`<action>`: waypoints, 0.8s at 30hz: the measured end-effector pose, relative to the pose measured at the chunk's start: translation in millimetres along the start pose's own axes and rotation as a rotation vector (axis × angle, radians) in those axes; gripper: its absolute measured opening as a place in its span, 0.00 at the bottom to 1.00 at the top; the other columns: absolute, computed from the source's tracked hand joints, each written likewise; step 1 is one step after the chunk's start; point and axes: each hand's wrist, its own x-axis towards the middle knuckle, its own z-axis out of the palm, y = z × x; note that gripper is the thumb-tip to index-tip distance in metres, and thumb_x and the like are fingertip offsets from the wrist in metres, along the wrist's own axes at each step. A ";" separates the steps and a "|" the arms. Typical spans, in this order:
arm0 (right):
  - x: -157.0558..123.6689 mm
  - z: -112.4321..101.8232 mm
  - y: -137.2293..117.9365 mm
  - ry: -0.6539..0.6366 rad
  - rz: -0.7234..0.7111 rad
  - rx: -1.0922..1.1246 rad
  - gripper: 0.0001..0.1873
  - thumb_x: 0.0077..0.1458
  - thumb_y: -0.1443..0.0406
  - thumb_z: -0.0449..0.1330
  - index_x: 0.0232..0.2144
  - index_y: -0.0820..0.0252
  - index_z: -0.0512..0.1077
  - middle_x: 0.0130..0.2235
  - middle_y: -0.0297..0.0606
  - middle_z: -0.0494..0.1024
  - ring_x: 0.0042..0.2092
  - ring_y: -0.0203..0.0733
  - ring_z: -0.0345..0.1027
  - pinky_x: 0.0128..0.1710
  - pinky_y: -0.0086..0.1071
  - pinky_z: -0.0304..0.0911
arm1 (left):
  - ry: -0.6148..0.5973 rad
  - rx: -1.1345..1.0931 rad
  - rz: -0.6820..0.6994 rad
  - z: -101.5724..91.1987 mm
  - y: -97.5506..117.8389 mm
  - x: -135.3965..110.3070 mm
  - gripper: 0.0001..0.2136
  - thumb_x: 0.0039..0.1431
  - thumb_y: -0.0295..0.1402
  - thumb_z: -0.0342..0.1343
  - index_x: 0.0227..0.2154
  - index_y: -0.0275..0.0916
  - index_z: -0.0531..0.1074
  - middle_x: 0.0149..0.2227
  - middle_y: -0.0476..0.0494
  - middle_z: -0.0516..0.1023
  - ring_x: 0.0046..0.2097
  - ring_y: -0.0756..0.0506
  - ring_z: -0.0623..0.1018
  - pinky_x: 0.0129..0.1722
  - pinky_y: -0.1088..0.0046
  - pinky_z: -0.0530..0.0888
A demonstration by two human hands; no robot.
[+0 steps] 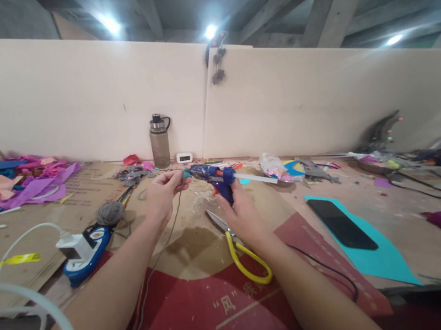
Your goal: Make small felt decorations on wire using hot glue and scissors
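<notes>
My right hand [235, 207] is wrapped round the handle of a blue hot glue gun [218, 176], with a white glue stick [256, 178] poking out of its back end. The gun's nozzle points left, at a small teal piece [185, 175] pinched in the fingertips of my left hand [164, 193]. Whether nozzle and piece touch, I cannot tell. A thin grey yarn [176, 216] hangs down from near my left fingers. Below the gun, scissors with yellow handles [250, 266] lie partly open on a red and brown cardboard sheet [178, 322].
A blue power strip [88, 258] with a white plug and a ball of grey yarn [109, 212] are at left. A bottle [159, 144] and small white clock [184, 158] stand behind. A phone [341, 224] lies on turquoise sheet material [391, 266] at right. Coloured scraps [40, 188] pile up far left.
</notes>
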 end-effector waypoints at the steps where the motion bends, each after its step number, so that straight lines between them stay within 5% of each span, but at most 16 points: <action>1: 0.3 -0.4 -0.9 -0.003 0.002 -0.003 0.18 0.58 0.61 0.50 0.50 0.60 0.62 0.44 0.48 0.73 0.44 0.49 0.68 0.45 0.44 0.63 | 0.002 0.001 0.002 0.0 0.1 0.1 0.11 0.43 0.35 0.66 0.26 0.33 0.74 0.26 0.45 0.77 0.29 0.49 0.78 0.34 0.72 0.75; 24: 0.1 0.6 3.2 -0.004 0.037 0.001 0.19 0.58 0.61 0.50 0.51 0.59 0.61 0.44 0.47 0.73 0.44 0.51 0.68 0.45 0.47 0.63 | -0.010 0.036 0.033 -1.0 -0.1 0.3 0.11 0.44 0.36 0.66 0.26 0.34 0.74 0.26 0.45 0.77 0.29 0.50 0.78 0.34 0.73 0.75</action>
